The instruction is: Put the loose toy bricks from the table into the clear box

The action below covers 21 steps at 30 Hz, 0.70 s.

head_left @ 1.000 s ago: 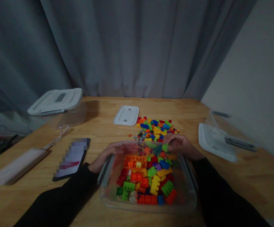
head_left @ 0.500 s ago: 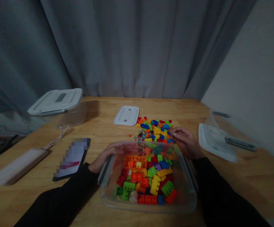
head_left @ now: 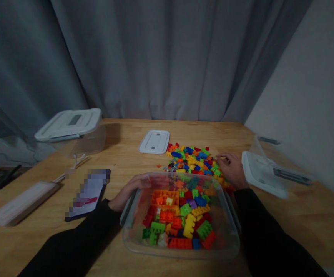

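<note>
Grey curtain across the back, pale wall to the right; light dim. Wooden table fills most of the lower view.

Near edge, centre: clear plastic box, open on top, grey clips along its left and right sides. Loose toy bricks inside, in orange, red, yellow, green, blue and purple, spread over the floor of it.

Just beyond the box, slightly right of centre: brick pile, same bright colours, smaller bits at its left side. Nearest part seen through the far wall of the box.

Left hand at the far left corner of the box, touching it. Fingers long and barely bent along the far side; grip partly hidden, so cannot tell whether it clasps the wall or only leans there.

Right hand at the right edge of the pile, fingers half curled, thumb near the index finger. Cannot tell whether a brick is between them. Black sleeves on both arms.

Around: small white lid flat behind the pile, on its left; lidded container far left; phone, screen pixelated, near the left forearm; long pale case left of that; another clear container at right, white lid piece beside it
</note>
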### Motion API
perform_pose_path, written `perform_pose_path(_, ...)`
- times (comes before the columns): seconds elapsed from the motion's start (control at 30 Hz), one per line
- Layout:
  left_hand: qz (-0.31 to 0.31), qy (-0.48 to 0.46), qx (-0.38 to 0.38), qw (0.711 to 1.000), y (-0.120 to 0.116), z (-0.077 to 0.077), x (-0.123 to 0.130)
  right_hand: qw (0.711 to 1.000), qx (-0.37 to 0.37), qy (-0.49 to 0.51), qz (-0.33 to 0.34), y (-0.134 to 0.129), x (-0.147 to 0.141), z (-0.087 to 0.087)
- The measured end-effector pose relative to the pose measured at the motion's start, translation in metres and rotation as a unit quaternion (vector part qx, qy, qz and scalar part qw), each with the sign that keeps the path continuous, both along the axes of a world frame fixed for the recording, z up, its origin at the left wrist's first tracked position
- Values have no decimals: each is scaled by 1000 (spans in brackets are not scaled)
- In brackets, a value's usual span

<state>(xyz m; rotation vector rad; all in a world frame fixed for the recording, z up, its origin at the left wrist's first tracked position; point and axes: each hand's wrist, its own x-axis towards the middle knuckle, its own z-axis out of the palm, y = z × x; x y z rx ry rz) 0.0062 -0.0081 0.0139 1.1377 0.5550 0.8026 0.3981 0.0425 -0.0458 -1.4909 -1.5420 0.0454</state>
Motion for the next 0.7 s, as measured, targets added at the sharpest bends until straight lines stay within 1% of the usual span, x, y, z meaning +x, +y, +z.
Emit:
perform_pose_path(0.17,6,7,-4,1000,-2,6,1,993,-36,-108,18,6,9,-11)
perform_pose_path(0.3,-14,-6,6,1000,1,0,0,985,-67,-154,32,8,8,-16)
perform_pose_path(0.43,-23,-17,9,1000,3,-5,-1,982,-74,-170,39,7,7,-17)
perform_pose_path(0.57,-7,-9,4,1000,1,-1,0,982,-61,-171,44,8,8,-17)
perform_pose_path(0.63,-3,-2,4,1000,1,0,1,981,-57,-178,44,13,9,-14)
perform_pose_path(0.7,-11,-3,9,1000,2,-1,0,978,-58,-192,48,22,9,-6)
